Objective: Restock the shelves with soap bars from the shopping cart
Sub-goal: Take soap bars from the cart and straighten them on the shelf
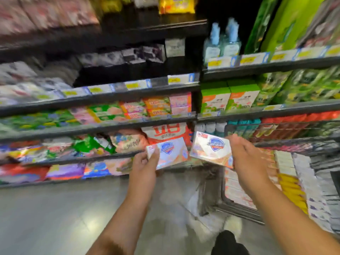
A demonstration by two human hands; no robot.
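Observation:
My left hand [146, 163] grips a white and orange soap bar box with a blue shield logo [172, 153] by its left end. My right hand [244, 157] holds a second, matching soap bar box [209, 149] by its right end. Both boxes are raised side by side in front of the lower shelves. The shopping cart [239, 210] stands at the right, with rows of stacked soap boxes [287, 173] inside it in white, yellow and pink. The shelf with soap packs [156, 107] lies above and behind my hands.
Dark shelving [103, 126] with several tiers runs across the view, filled with colourful packets, and yellow price tags line its edges. Bottles [222, 41] and green packs [244, 96] fill the right bay. Grey floor [55, 218] spreads below. A dark shoe [226, 242] shows at the bottom.

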